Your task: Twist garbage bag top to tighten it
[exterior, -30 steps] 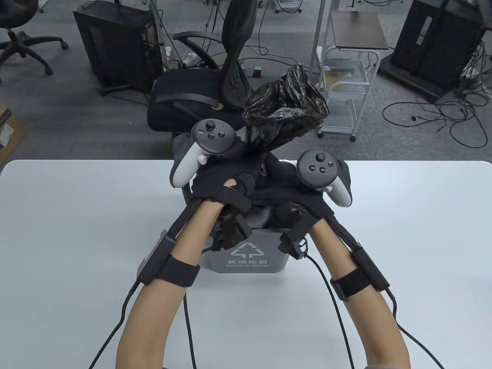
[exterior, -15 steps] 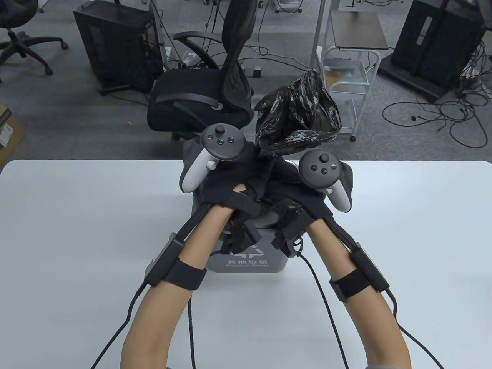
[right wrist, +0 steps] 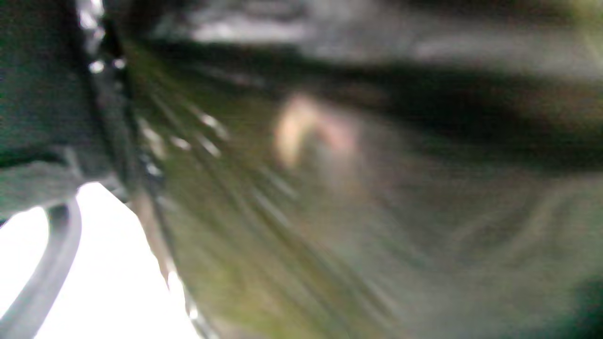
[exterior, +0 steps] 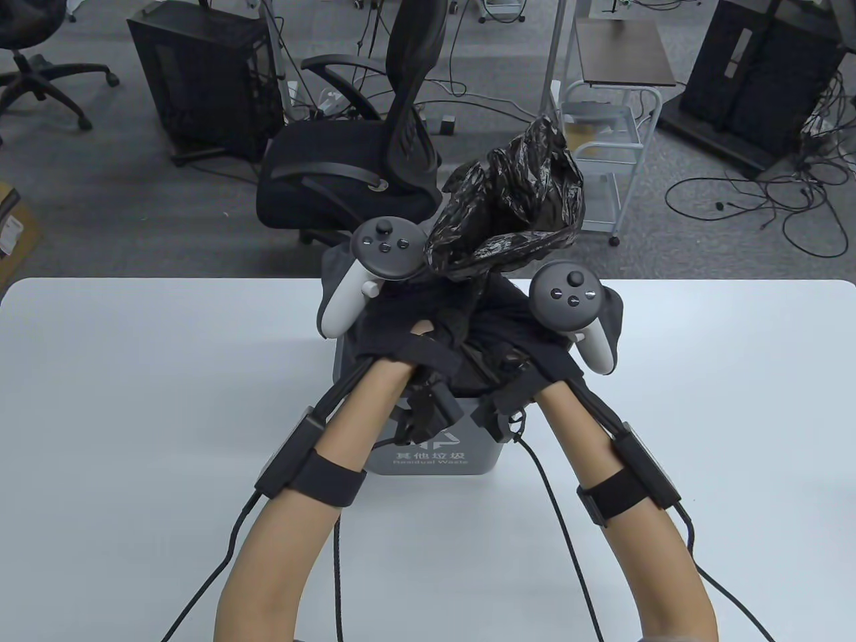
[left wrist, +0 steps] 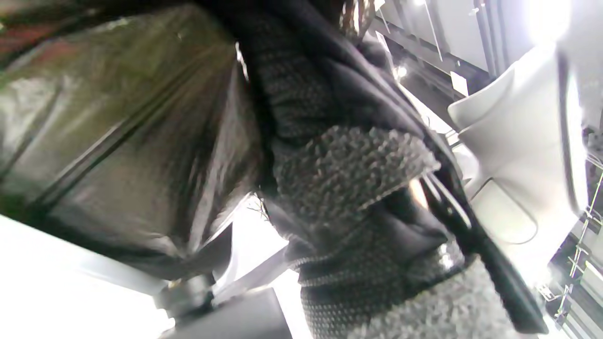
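Clearly mid-twist: crinkled black plastic garbage bag top (exterior: 508, 200) flaring at upper centre, above small grey plastic bin (exterior: 431, 455) on white desk (exterior: 134, 401). Left hand (exterior: 401, 321) and right hand (exterior: 528, 334) bunched at its neck (fingers' grip hidden, cannot tell). Risk: thin film tearing if over-wound.

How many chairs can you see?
2. One black chair is behind the table, near the bag. Another chair is at the far left corner. More could be hidden.
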`<action>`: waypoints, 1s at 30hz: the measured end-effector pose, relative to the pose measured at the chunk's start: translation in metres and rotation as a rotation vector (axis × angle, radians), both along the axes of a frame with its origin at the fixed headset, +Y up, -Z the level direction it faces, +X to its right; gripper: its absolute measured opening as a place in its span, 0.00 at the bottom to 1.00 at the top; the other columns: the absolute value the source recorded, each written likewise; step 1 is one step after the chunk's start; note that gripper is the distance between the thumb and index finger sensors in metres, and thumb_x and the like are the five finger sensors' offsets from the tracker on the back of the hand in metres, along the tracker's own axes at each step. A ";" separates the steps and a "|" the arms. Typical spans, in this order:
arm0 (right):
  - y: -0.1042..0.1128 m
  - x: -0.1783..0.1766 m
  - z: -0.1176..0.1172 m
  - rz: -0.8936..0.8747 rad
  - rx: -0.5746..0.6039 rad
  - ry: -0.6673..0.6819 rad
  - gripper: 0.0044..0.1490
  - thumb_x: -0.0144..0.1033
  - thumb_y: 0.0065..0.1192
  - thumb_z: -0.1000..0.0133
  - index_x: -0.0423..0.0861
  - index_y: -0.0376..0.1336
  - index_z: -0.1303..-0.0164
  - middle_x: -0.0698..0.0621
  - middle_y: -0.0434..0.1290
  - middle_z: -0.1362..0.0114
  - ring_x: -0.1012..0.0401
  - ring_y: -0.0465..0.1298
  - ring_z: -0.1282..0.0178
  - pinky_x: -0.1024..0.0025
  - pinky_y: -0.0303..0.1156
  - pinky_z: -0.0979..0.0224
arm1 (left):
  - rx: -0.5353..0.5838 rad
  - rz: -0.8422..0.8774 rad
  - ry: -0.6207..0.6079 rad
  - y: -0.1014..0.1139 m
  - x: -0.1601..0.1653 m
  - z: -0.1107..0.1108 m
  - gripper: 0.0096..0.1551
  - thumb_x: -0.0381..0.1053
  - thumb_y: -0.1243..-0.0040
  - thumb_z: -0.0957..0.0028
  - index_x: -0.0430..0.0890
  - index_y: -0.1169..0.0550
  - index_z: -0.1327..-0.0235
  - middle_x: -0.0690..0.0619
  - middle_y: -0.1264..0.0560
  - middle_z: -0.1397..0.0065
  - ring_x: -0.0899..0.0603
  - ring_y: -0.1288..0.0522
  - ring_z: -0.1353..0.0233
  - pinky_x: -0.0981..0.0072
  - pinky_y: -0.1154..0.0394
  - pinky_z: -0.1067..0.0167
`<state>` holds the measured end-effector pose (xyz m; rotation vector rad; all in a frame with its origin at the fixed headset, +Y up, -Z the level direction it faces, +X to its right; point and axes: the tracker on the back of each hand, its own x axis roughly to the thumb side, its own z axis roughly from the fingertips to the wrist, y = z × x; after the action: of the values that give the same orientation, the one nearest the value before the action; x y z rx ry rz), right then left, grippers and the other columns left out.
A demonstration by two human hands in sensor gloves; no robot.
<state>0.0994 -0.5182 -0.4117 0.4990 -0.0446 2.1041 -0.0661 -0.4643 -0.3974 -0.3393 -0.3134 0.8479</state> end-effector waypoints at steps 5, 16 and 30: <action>0.002 0.009 -0.004 -0.052 -0.080 0.176 0.62 0.50 0.64 0.39 0.31 0.39 0.09 0.30 0.52 0.12 0.33 0.54 0.15 0.32 0.48 0.20 | 0.027 -0.041 0.012 0.008 -0.006 -0.002 0.32 0.63 0.70 0.30 0.70 0.52 0.11 0.41 0.69 0.07 0.29 0.74 0.14 0.26 0.66 0.31; 0.011 0.004 -0.003 -0.002 -0.053 0.258 0.85 0.60 0.68 0.48 0.26 0.22 0.12 0.25 0.33 0.10 0.29 0.38 0.14 0.27 0.39 0.21 | 0.012 -0.071 -0.047 0.014 0.000 0.004 0.33 0.63 0.71 0.32 0.73 0.56 0.13 0.42 0.75 0.10 0.31 0.79 0.17 0.31 0.73 0.32; 0.007 -0.025 0.001 -0.075 -0.035 0.074 0.63 0.50 0.73 0.47 0.40 0.46 0.09 0.48 0.67 0.21 0.45 0.61 0.14 0.34 0.47 0.20 | 0.077 -0.199 -0.048 0.019 0.009 0.013 0.33 0.63 0.73 0.35 0.75 0.56 0.15 0.50 0.80 0.13 0.39 0.85 0.20 0.34 0.79 0.33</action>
<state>0.0748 -0.5108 -0.4108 0.5457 0.0163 2.0077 -0.0570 -0.4450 -0.3842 -0.3143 -0.3501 0.6309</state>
